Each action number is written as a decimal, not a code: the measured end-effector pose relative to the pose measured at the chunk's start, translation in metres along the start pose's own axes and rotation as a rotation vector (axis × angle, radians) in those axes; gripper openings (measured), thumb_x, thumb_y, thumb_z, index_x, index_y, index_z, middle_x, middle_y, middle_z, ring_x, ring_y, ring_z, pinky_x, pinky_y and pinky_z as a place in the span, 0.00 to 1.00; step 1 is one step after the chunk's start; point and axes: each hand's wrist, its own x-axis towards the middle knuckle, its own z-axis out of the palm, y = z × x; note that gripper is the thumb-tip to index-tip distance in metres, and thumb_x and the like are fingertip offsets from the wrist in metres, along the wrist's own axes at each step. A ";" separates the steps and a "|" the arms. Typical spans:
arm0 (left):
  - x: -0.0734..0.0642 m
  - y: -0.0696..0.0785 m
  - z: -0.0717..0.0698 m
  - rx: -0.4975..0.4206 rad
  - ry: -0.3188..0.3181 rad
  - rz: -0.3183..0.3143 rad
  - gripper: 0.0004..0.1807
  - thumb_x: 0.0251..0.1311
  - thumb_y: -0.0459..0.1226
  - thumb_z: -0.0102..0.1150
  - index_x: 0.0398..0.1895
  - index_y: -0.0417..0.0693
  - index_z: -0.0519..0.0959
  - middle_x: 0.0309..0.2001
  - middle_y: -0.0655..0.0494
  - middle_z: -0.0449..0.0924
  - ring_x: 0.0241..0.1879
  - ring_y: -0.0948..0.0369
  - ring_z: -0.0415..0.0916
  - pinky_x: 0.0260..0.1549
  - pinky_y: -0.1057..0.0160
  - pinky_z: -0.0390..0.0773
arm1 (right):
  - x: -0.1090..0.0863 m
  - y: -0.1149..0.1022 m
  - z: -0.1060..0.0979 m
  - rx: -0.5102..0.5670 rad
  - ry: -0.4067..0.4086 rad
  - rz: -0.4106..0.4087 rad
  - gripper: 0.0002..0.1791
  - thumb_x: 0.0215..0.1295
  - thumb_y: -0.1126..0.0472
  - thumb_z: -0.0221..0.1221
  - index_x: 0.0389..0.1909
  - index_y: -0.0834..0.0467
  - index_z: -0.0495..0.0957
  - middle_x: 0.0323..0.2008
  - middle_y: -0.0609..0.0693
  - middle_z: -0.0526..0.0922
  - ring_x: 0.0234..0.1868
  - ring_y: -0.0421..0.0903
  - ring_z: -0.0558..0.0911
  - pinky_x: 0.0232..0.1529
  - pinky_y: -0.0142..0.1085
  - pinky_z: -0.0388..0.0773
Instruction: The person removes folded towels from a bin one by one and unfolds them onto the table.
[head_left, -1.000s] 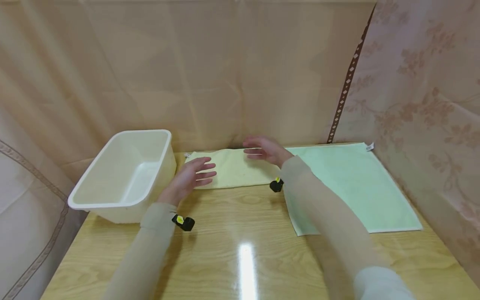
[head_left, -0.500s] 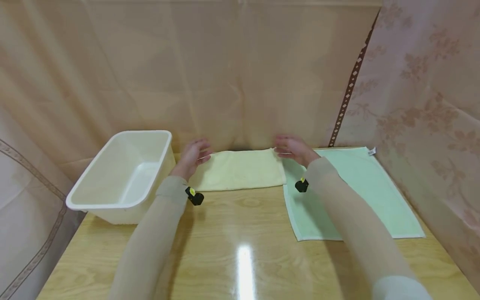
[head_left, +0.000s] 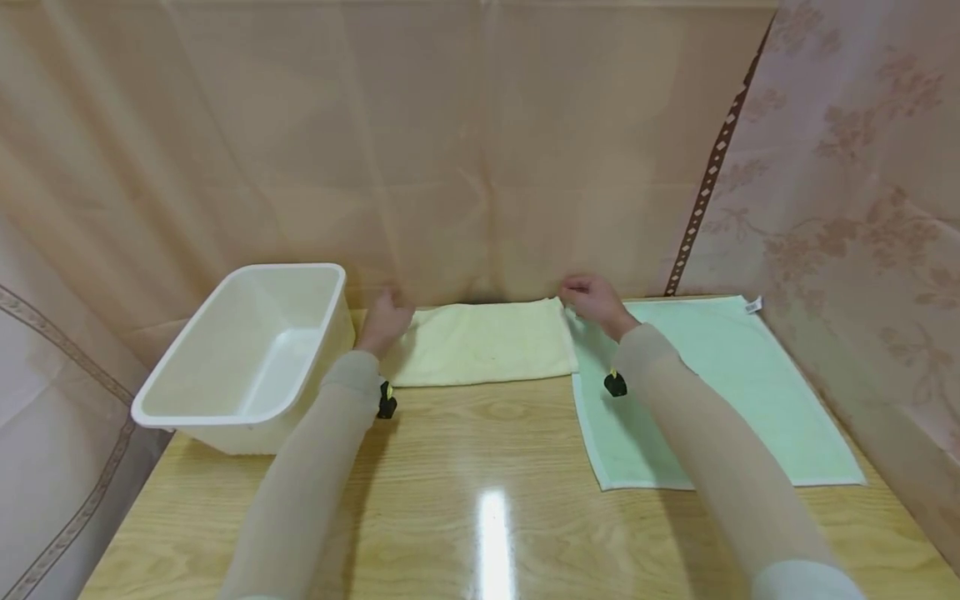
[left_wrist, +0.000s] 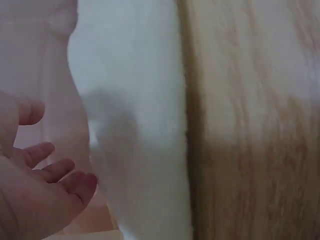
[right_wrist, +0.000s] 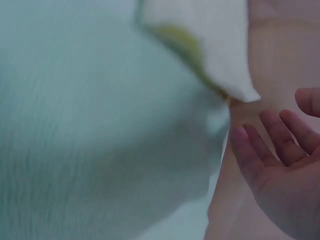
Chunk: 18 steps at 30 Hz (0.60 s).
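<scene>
A folded pale yellow towel [head_left: 483, 343] lies along the back of the table. At its left end is my left hand [head_left: 385, 323]; in the left wrist view its bent fingers [left_wrist: 59, 171] lie near the towel's edge, thumb apart, holding nothing. By the towel's back right corner is my right hand [head_left: 596, 302], above the green towel's edge. The right wrist view shows the loosely bent fingers [right_wrist: 275, 142] next to the yellow towel's raised corner [right_wrist: 220, 65], nothing pinched. A light green towel [head_left: 738, 392] lies spread flat at the right, its left edge meeting the yellow one.
A white plastic basin [head_left: 243, 417] stands at the left end of the wooden table [head_left: 450, 467]. Behind the table hangs a beige curtain [head_left: 420, 150], close to both hands. A floral curtain [head_left: 862, 208] borders the right side.
Both hands have moved apart, the left back to the towel's left end, the right rightward to its back right corner. Their fingers are more bent in the head view. The towels lie as before.
</scene>
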 end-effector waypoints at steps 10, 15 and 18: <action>-0.018 -0.011 0.009 0.377 -0.143 -0.056 0.49 0.75 0.51 0.48 0.76 0.21 0.38 0.77 0.25 0.35 0.77 0.36 0.34 0.75 0.45 0.43 | -0.010 0.018 0.013 -0.788 -0.024 -0.150 0.33 0.75 0.39 0.52 0.72 0.56 0.66 0.73 0.66 0.59 0.74 0.69 0.53 0.63 0.71 0.55; -0.028 -0.010 0.013 0.469 -0.166 -0.066 0.54 0.74 0.57 0.42 0.73 0.16 0.34 0.75 0.19 0.31 0.76 0.33 0.28 0.75 0.45 0.35 | -0.015 0.024 0.023 -0.856 -0.097 0.030 0.51 0.72 0.28 0.42 0.82 0.59 0.42 0.79 0.64 0.42 0.78 0.66 0.37 0.65 0.74 0.40; -0.034 -0.008 0.015 0.473 -0.164 -0.090 0.55 0.74 0.60 0.40 0.73 0.16 0.34 0.75 0.19 0.30 0.76 0.33 0.26 0.75 0.44 0.35 | -0.020 0.023 0.027 -0.856 -0.123 0.062 0.53 0.73 0.27 0.38 0.82 0.60 0.38 0.81 0.62 0.37 0.79 0.64 0.32 0.66 0.75 0.34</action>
